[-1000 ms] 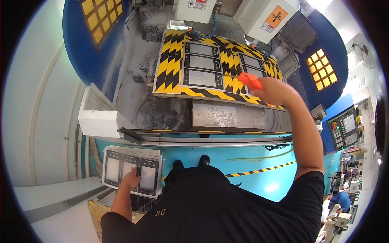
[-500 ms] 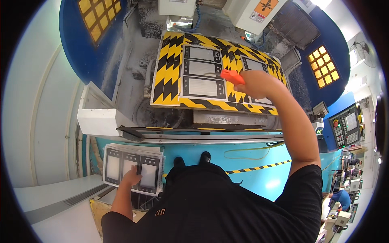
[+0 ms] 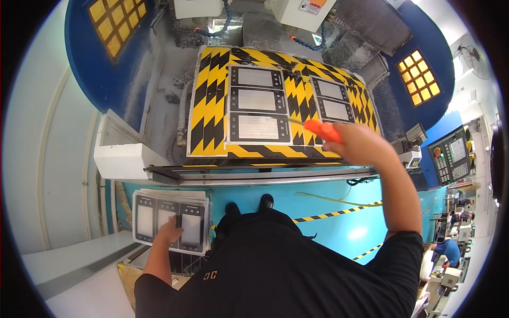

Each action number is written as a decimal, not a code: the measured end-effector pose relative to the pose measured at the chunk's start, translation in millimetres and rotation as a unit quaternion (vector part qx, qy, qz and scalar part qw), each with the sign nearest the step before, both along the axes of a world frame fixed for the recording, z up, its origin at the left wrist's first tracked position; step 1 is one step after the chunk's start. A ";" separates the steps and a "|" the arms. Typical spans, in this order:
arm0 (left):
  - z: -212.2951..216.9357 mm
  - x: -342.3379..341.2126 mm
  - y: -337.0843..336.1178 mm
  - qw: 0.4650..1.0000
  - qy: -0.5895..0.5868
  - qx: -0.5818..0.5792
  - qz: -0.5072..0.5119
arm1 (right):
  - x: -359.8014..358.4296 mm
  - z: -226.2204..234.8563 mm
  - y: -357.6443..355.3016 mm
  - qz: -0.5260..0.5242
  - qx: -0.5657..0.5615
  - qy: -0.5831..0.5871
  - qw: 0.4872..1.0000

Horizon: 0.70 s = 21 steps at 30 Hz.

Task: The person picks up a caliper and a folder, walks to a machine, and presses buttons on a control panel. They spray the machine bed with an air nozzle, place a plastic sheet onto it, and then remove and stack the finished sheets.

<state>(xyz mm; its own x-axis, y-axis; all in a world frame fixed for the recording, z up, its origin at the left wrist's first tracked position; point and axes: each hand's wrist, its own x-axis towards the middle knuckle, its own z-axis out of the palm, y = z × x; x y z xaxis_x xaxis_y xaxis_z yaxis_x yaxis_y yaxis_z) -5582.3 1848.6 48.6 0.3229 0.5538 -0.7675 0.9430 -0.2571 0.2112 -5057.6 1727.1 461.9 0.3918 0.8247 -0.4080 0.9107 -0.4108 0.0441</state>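
The striped surface sits farther forward, hiding the metal block seen earlier below its edge, the machine heads stand farther left, and the orange tool in the right hand points at the nearest left panel, no longer the middle one

bright orange on the handheld tool, and what jagged yellow-and-black stripes across the machine bed! black borders around pale grey on the panels, same scheme on the stacked sheets; deep blue door, amber gridded window, turquoise floor, black shirt!
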 end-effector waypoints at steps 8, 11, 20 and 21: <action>-14.9 -14.9 0.0 0.999 -0.041 -0.016 0.010 | -34.7 -72.9 76.5 0.050 0.048 0.024 0.997; -12.4 -19.7 -5.6 0.998 -0.057 -0.012 0.024 | -21.9 -80.1 91.4 0.067 0.061 0.007 0.996; -13.1 -27.0 -15.6 0.998 -0.053 -0.015 0.039 | 14.6 -67.8 42.1 -0.043 0.043 0.022 0.998; -15.9 -25.6 -12.7 0.999 -0.034 0.004 0.023 | 22.9 -63.8 38.5 -0.049 0.043 0.008 0.998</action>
<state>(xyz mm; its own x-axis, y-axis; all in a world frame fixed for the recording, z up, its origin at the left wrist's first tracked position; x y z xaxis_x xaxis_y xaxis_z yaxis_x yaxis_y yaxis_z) -5608.0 1835.9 32.7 0.3478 0.5759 -0.7399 0.9376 -0.2150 0.2735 -5034.7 1765.6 398.0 0.4666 0.8148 -0.3441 0.8659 -0.5002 -0.0104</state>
